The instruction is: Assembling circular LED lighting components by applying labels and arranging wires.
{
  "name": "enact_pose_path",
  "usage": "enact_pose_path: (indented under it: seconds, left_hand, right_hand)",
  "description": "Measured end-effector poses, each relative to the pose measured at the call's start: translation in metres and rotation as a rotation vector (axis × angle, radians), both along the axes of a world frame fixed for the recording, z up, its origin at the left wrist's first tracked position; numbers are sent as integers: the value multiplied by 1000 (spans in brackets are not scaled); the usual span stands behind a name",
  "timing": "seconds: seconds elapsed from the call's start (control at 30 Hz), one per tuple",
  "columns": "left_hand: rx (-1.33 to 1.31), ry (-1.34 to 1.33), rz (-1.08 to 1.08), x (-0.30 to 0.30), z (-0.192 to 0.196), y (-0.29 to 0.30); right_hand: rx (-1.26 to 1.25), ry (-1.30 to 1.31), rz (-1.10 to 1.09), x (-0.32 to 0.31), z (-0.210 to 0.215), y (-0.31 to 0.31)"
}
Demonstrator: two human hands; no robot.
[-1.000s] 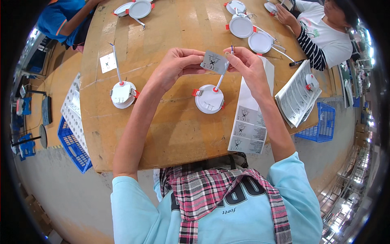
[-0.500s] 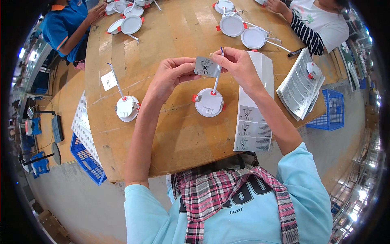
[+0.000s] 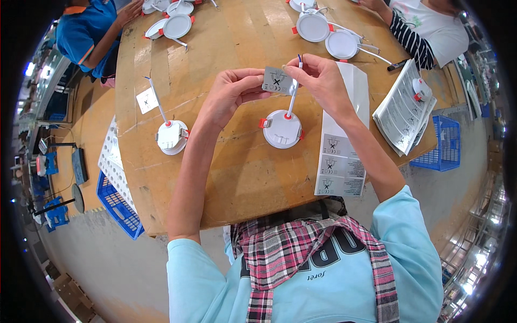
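Observation:
A silver-grey printed label (image 3: 276, 82) is held above the table between my two hands. My left hand (image 3: 230, 96), closed, pinches its left edge. My right hand (image 3: 321, 85) is closed at the label's right side, where the white cable (image 3: 291, 105) with a blue wire tip runs up by the thumb and fingers. That cable rises from a round white downlight (image 3: 282, 131) with red-tipped spring clips, back side up on the table. Whether the label sticks to the cable is hard to see. Right of it lies a strip of label backing (image 3: 340, 175) with several labels left on its near end.
To the left, another downlight (image 3: 171, 139) has a white tag (image 3: 146, 100) on its cable. A stack of label sheets (image 3: 401, 116) with a small downlight (image 3: 421, 90) on top lies right. More downlights (image 3: 312, 28) stand far off near two other people. Blue baskets (image 3: 442, 142) flank the table.
The whole view has shifted slightly, so everything sits a little higher and further right. Both hands keep their hold on the label by the cable.

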State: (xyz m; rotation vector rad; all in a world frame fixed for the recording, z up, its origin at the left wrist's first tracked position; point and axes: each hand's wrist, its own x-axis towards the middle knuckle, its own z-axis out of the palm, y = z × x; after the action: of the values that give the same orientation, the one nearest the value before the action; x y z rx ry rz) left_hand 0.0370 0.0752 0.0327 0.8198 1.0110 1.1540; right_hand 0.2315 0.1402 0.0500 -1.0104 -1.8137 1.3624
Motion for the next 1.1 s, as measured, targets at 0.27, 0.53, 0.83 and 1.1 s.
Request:
enact_pose_path:
  seconds: [0.27, 0.53, 0.83, 1.1]
  left_hand:
    - [8, -6, -4, 0, -2, -1]
    - [49, 38, -11, 2, 0, -1]
    - [70, 55, 1, 2, -1, -2]
    - [21, 56, -13, -1, -4, -1]
  right_hand:
    - [3, -4, -2, 0, 1, -1]
    - [-90, 69, 2, 0, -2, -1]
    - [-91, 63, 27, 3, -1, -3]
    - [-29, 55, -10, 2, -6, -1]
